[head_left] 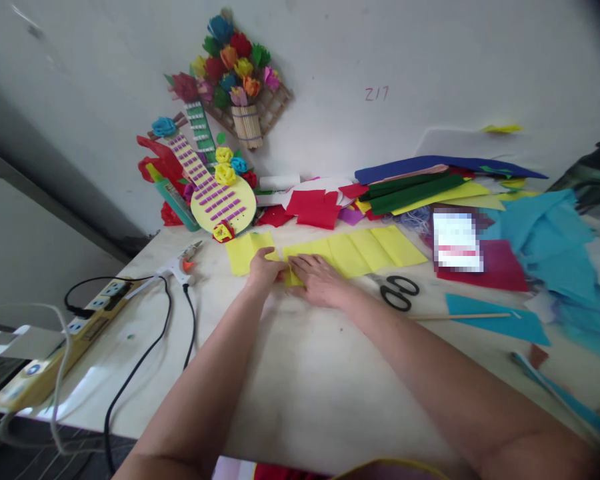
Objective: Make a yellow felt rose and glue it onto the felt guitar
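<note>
A long yellow crepe paper strip (pixel 350 252) with upright crease lines lies across the middle of the table. My right hand (pixel 317 279) presses flat on its left part, fingers stretched out. At the strip's left end my left hand (pixel 267 270) is closed, its fingertips pinching the paper edge. A separate yellow paper piece (pixel 243 255) lies just beyond my left hand. Black-handled scissors (pixel 399 293) rest by my right wrist, their blades partly under the strip.
At left are a glue gun (pixel 177 268), its black cord and a power strip (pixel 75 340). Paper-flower crafts (pixel 223 200) and a green glue bottle (pixel 175 200) stand behind. Coloured paper sheets (pixel 415 187), a phone (pixel 457 240), and a thin wooden stick (pixel 460 316) lie at right.
</note>
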Available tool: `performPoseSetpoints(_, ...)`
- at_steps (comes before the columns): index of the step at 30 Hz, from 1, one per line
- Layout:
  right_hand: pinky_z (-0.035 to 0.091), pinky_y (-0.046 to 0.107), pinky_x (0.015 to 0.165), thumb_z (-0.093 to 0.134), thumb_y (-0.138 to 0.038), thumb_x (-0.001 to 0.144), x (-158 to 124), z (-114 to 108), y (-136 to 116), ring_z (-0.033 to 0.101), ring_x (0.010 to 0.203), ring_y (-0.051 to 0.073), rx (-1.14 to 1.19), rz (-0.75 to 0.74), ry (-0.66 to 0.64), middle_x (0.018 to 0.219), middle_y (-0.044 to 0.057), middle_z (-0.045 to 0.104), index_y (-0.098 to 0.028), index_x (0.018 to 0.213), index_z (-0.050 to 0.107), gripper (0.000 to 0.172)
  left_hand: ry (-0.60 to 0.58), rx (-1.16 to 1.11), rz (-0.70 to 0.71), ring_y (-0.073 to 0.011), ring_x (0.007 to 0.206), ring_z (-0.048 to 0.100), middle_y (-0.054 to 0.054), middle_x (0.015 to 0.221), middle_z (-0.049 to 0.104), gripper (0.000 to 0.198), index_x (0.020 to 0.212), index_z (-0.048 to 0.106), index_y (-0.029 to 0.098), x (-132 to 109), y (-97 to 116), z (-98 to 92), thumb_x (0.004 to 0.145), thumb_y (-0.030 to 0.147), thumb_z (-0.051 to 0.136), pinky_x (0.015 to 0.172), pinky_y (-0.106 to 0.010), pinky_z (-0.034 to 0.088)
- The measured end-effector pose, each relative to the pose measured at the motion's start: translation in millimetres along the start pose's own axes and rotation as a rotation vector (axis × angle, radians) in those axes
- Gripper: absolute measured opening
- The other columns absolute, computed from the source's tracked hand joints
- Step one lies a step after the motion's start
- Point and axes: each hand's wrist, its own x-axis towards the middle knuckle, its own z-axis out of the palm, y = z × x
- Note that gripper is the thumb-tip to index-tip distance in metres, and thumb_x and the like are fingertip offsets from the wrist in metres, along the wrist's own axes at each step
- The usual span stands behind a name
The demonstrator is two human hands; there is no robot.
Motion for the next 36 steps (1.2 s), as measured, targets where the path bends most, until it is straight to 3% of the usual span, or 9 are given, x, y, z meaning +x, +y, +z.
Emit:
performPoseSetpoints(28, 0.019, 0.04, 0.101, 0.024, -0.056, 0.082, -0.1, 1.0, -0.2, 0.024, 0.125, 0.024, 0.009, 0.001, 0.011, 0.136, 0.009, 0.034, -0.014, 0.131, 0.033, 0.065, -0.046, -0.002, -0.006, -0.0084, 0.036, 0.042, 0.007, 0.041, 0.045, 0.065, 0.115, 0.041, 0.008, -3.2, 2.9, -0.6, 0.054, 0.007, 0.062, 0.043, -0.021, 0.039)
performPoseSetpoints(36, 0.02, 0.039, 0.101, 0.022, -0.058, 0.082, -1.1, -0.3, -0.8, 0.026, 0.125, 0.024, 0.017, -0.006, 0.038, 0.135, 0.01, 0.036, -0.012, 0.13, 0.035, 0.067, -0.013, 0.11, -0.01, -0.0075, 0.037, 0.043, 0.006, 0.045, 0.049, 0.061, 0.109, 0.048, 0.012, -1.5, 4.7, -5.5, 0.051, 0.008, 0.066, 0.045, -0.021, 0.039)
